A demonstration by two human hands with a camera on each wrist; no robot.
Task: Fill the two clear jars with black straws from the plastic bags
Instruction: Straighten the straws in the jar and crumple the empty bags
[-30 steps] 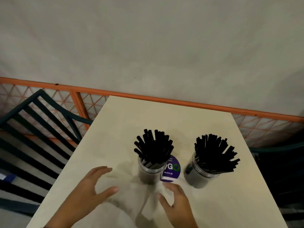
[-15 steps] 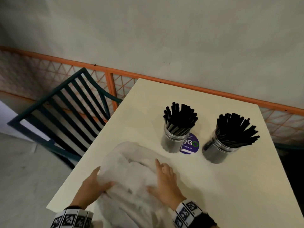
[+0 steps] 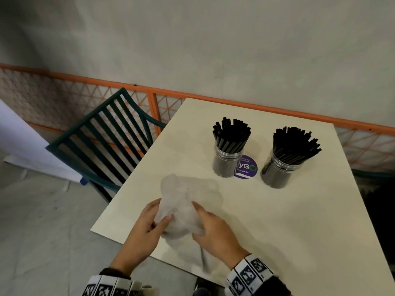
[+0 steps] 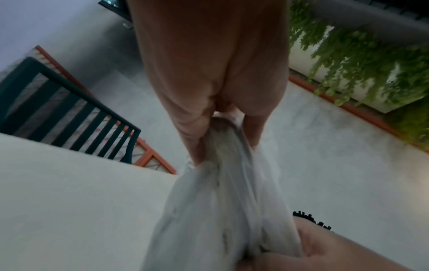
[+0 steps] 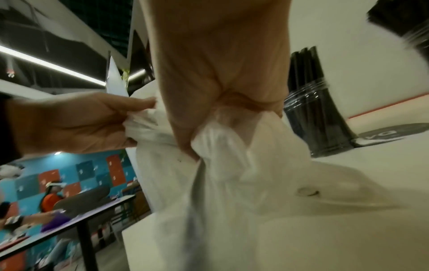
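Note:
Two clear jars stand upright on the cream table (image 3: 299, 221), each packed with black straws: the left jar (image 3: 227, 162) and the right jar (image 3: 279, 171). Near the table's front left corner lies a crumpled translucent plastic bag (image 3: 181, 208). My left hand (image 3: 149, 221) grips its left side with fingers and thumb pinched into the film. My right hand (image 3: 213, 227) grips its right side. In the left wrist view the bag (image 4: 227, 210) is bunched between my fingers. In the right wrist view the bag (image 5: 209, 165) is gathered in my right hand, with the left hand (image 5: 81, 124) pinching beside it.
A round purple sticker (image 3: 246, 167) lies on the table between the jars. A dark green slatted chair (image 3: 102, 146) stands left of the table. An orange-framed mesh fence (image 3: 85, 97) runs behind, below a grey wall. Another table with people shows far off in the right wrist view.
Both hands went from lying spread over the bag to gripping and bunching it near the front left corner. My view has swung left and back; the jars have not moved.

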